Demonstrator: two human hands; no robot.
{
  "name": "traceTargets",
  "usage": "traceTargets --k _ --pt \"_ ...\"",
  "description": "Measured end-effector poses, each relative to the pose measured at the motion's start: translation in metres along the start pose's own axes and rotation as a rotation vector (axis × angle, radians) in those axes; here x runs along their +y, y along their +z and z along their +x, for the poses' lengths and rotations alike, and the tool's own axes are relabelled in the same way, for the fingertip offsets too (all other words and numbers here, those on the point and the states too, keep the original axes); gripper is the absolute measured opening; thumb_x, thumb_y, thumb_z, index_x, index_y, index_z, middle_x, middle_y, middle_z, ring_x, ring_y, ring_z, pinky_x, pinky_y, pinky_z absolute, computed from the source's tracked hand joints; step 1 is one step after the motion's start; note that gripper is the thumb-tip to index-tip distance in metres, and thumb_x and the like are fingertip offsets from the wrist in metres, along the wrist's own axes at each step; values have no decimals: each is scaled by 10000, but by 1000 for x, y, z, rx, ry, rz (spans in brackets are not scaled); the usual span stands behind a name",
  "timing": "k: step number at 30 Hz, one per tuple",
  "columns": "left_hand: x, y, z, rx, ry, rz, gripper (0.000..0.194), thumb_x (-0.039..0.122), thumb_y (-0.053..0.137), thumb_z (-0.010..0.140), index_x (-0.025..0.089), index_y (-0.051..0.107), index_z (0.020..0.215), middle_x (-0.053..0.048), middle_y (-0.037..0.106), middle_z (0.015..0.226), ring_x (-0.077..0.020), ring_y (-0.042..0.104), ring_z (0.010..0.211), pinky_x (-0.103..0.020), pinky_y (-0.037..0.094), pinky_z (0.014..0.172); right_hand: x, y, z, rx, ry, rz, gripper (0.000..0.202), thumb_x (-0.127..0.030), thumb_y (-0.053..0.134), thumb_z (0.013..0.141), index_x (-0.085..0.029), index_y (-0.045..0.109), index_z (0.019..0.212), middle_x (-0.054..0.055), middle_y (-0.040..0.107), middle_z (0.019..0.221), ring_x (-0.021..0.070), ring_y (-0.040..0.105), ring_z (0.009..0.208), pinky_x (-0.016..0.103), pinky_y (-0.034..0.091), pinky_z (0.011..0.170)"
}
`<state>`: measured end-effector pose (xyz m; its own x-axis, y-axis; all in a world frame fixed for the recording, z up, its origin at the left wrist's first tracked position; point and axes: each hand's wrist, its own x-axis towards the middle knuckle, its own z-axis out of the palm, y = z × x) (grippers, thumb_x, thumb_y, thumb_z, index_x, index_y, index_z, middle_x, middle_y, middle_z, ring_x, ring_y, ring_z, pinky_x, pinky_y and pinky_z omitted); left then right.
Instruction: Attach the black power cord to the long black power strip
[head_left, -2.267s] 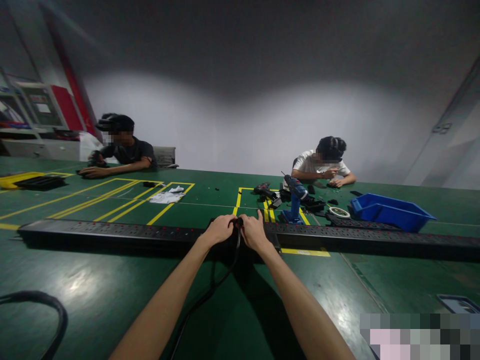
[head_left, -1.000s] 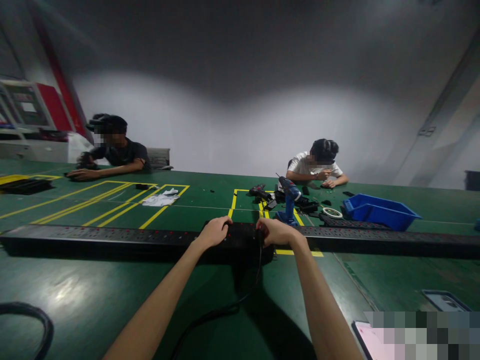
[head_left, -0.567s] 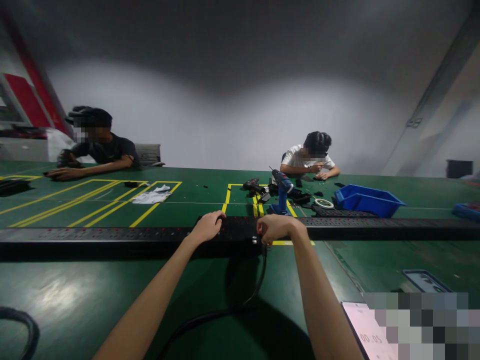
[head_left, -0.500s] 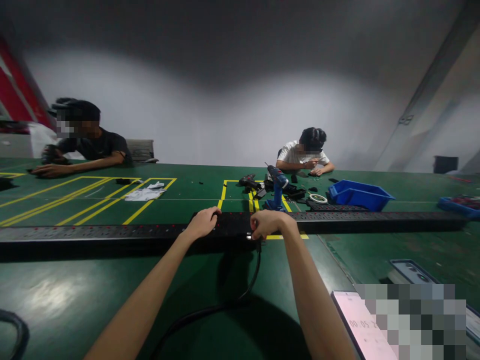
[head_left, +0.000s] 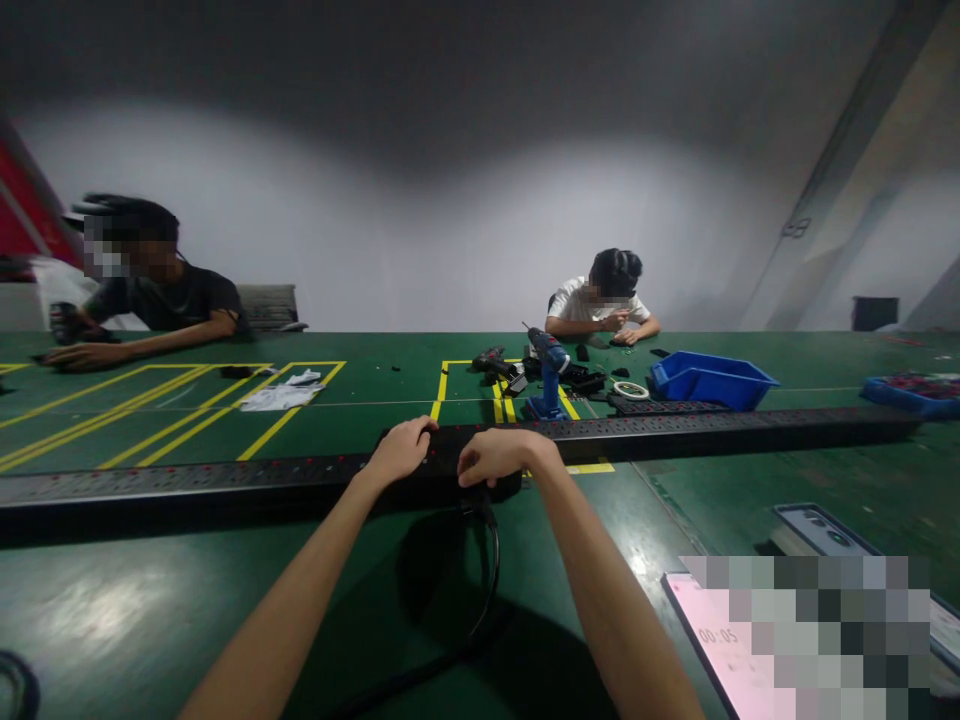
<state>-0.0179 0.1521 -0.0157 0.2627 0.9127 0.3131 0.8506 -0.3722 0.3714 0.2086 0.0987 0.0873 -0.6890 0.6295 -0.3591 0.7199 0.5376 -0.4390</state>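
A long black bar (head_left: pixel 637 434) with rows of small red marks, looking like a power strip, crosses the table in front of me. At its middle is a plain black box section (head_left: pixel 442 452). My left hand (head_left: pixel 401 447) lies over the left part of this section, fingers curled onto its top and far edge. Over the right part, my right hand (head_left: pixel 499 456) is closed with fingers bent down at the near edge; what they hold, if anything, is hidden. Just below those fingers, a black cable (head_left: pixel 495 575) hangs from a dark connector and curves onto the table.
A blue cordless drill (head_left: pixel 551 370) stands beyond the bar, near a blue bin (head_left: pixel 712 380), a tape roll (head_left: pixel 630 390) and black parts. White papers (head_left: pixel 281 392) lie left. A phone (head_left: pixel 712 630) is at right front. Two people sit across the green table (head_left: pixel 360 345).
My right hand has shifted left along the box section, and the cable's upper end has moved left too. My left hand stays on the box. The view has turned slightly right.
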Motion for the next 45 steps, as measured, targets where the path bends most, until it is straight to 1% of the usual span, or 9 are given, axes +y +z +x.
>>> traceTargets --k 3,6,11,13,15,18,28,40,45 --pt "0 1 0 -5 -15 9 312 231 407 899 240 604 1141 -49 668 1153 -208 601 1073 -333 423 966 37 -10 -11 272 34 109 305 -312 538 864 -207 669 1119 18 712 902 122 636 681 190 434 612" --pt "0 1 1 -12 -33 27 346 269 389 918 239 568 1213 -59 655 1193 -214 594 1095 -345 417 970 82 -14 -21 679 360 19 215 -283 542 860 -241 712 984 14 713 930 154 634 849 206 410 719" --pt "2 0 14 -82 -68 111 420 445 351 938 233 582 1219 -78 649 1221 -248 592 1115 -383 413 972 136 5 -29 903 706 -11 335 -340 416 917 -189 697 1019 123 682 1031 269 591 993 366 347 844" --pt "4 -1 22 -159 -77 155 479 525 315 933 239 621 1166 -84 668 1185 -278 604 1096 -427 413 960 145 18 -26 965 779 -26 384 -343 363 935 -176 699 1016 138 677 1030 274 568 1029 400 302 890" --pt "3 -2 29 -223 -81 177 534 575 285 923 244 637 1150 -95 677 1167 -303 615 1073 -458 420 939 150 29 -17 1090 844 -94 394 -327 347 936 -175 708 977 133 681 992 262 550 1040 403 259 912" --pt "-2 -3 34 -264 -75 160 568 601 278 911 242 636 1167 -111 668 1186 -312 618 1066 -440 434 913 154 39 -2 1242 904 -181 386 -315 352 931 -176 712 926 119 689 926 244 548 990 391 236 889" --pt "-27 -8 39 -318 33 72 557 610 273 913 233 638 1098 -95 679 1142 -267 625 1039 -338 431 879 166 41 15 1269 914 -200 421 -322 288 972 -171 679 931 108 686 888 242 544 949 378 220 833" --pt "-64 -23 30 -331 21 -4 539 619 321 897 209 643 1033 -84 680 1081 -240 619 988 -316 415 889 140 45 35 1245 850 -224 410 -327 289 972 -160 659 917 125 679 893 257 549 948 378 228 828" --pt "-66 -26 22 -291 -18 -10 540 626 341 888 213 650 1049 -78 680 1092 -239 615 1006 -317 423 898 134 47 37 1238 822 -216 397 -326 301 965 -163 659 911 123 681 904 255 551 944 380 235 831"
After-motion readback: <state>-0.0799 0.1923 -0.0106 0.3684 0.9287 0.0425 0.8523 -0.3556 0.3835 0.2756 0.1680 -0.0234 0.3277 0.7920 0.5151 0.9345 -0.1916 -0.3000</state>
